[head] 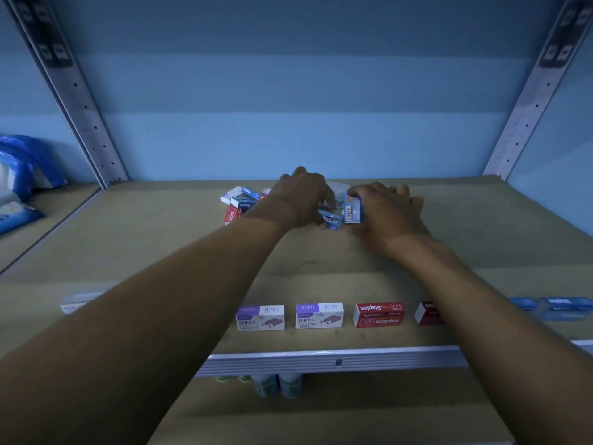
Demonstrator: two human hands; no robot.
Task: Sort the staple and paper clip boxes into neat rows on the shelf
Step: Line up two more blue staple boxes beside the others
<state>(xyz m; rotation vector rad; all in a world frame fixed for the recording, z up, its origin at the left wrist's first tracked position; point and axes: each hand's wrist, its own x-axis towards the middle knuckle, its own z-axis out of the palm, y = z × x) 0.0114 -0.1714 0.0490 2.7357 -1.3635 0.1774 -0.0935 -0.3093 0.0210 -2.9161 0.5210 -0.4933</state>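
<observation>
Two bare arms reach deep onto a tan shelf (pixel 160 252). The right hand (pixel 388 210) is curled around a small blue box (pixel 352 209) standing on end, barcode label facing the camera, fingers wrapped behind it and thumb at its near side. The left hand (pixel 300 197) is bent palm-down over the middle of a loose pile, fingertips touching another blue box (pixel 332 220) lying tilted just beside the first; whether it grips that box cannot be told. To the left of the left hand lies the rest of the pile (pixel 239 202): white, blue and red boxes jumbled against one another. Near the shelf's front edge stands a neat row: two white-and-purple staple boxes (pixel 260 317), then a red staple box (pixel 378 314), a second red box (pixel 428 313) partly hidden by the right forearm, and blurred blue boxes (pixel 564 306) at far right.
</observation>
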